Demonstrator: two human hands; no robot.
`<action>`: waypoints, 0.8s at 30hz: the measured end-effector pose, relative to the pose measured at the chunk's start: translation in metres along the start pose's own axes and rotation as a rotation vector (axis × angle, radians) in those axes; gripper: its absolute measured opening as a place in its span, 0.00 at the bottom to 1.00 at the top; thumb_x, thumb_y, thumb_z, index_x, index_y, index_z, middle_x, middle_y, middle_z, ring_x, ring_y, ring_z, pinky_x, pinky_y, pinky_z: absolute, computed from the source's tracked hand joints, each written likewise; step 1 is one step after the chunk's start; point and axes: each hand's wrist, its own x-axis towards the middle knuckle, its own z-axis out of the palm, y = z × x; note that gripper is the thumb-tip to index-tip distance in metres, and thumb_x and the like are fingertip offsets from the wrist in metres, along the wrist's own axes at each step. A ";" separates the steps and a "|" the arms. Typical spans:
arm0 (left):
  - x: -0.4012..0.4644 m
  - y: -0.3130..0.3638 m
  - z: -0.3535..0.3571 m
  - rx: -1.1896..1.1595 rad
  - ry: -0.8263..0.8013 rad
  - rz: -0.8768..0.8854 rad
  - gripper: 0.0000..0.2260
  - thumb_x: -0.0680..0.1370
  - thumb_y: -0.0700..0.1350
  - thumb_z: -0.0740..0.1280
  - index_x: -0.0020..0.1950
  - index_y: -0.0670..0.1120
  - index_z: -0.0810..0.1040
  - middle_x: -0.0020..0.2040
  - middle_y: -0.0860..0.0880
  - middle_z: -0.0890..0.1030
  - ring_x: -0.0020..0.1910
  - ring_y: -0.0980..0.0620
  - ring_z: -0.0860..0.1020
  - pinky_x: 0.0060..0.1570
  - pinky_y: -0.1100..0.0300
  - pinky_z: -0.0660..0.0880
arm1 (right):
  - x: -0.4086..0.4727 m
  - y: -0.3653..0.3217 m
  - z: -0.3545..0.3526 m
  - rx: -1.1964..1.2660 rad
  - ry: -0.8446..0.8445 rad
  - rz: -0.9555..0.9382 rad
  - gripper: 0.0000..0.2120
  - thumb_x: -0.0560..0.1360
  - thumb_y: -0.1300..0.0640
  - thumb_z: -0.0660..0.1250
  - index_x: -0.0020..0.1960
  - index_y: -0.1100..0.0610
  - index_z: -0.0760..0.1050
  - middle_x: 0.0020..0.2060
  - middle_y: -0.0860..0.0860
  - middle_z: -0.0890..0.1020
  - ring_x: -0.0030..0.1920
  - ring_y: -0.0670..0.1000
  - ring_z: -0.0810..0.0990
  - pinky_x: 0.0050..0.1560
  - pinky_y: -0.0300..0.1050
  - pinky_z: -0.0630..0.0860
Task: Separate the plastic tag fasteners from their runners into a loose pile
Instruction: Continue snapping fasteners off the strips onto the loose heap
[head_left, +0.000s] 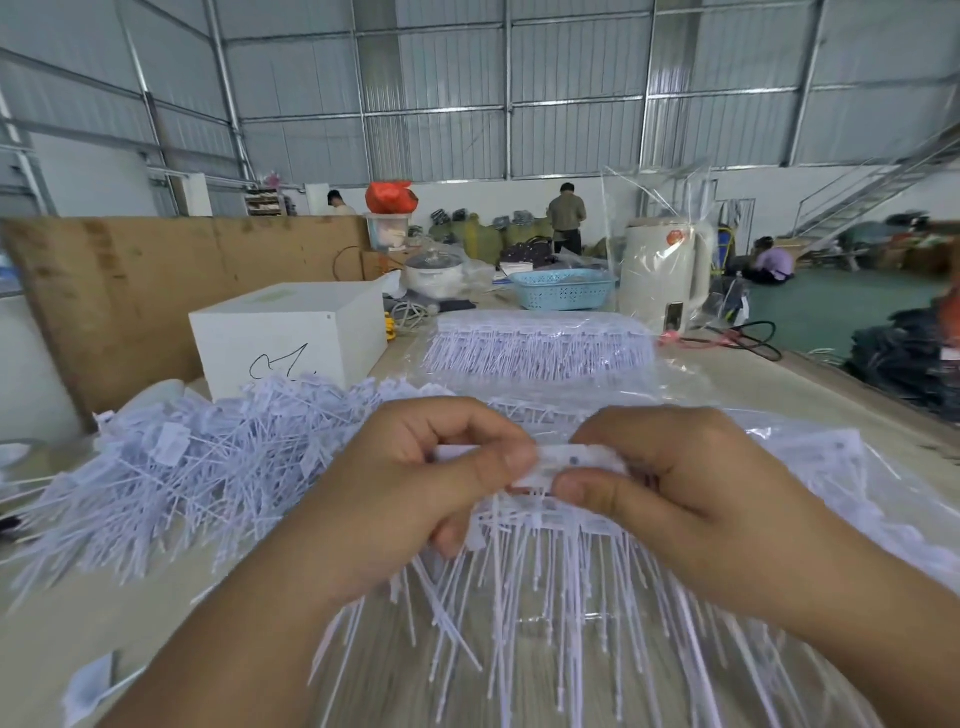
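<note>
While both hands worked at the centre of the frame, the step in hand looked to be the snapping of fasteners off a runner. The left hand (415, 483) was curled round one end of a strip (566, 462) of white fasteners, thumb pressed on top, and the right hand (691, 493) pinched the other end between thumb and bent fingers, so the two thumbs nearly met. Below the grip the thin tails (524, 613) hung down in a ragged comb toward the bottom of the frame, some crossing one another. I judged the next move would call for a twist or a pull apart, firm enough to break the small heads free without scattering them, then a drop to the left. There, at the left of the frame, lay the loose pile (171, 467), a tangle of white stems and flat tabs pointing every way. Above the hands an unbroken stack (540, 345) sat in clear plastic wrap, its tails neat and parallel. More wrapped strips (831, 467) lay at the right, just beside the right hand. All of it rested on the table (779, 384).
</note>
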 end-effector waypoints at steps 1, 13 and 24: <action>0.000 0.000 -0.002 -0.024 -0.033 -0.011 0.11 0.64 0.57 0.73 0.40 0.51 0.85 0.30 0.39 0.79 0.20 0.54 0.68 0.27 0.64 0.68 | -0.001 0.003 -0.002 0.004 0.004 0.025 0.17 0.74 0.37 0.63 0.35 0.48 0.72 0.27 0.42 0.72 0.26 0.45 0.70 0.26 0.34 0.61; 0.003 -0.022 0.025 0.165 -0.047 -0.113 0.19 0.72 0.61 0.63 0.36 0.45 0.76 0.24 0.56 0.71 0.21 0.60 0.68 0.24 0.71 0.64 | -0.008 0.014 0.014 0.261 -0.264 0.203 0.07 0.77 0.49 0.68 0.50 0.51 0.82 0.22 0.44 0.70 0.22 0.44 0.65 0.27 0.36 0.61; 0.006 -0.014 0.042 -0.381 0.202 -0.172 0.14 0.68 0.60 0.67 0.30 0.51 0.78 0.22 0.52 0.65 0.19 0.57 0.60 0.22 0.67 0.60 | -0.010 -0.010 0.039 0.357 0.290 0.195 0.14 0.76 0.51 0.66 0.35 0.58 0.76 0.22 0.43 0.66 0.23 0.42 0.65 0.26 0.30 0.59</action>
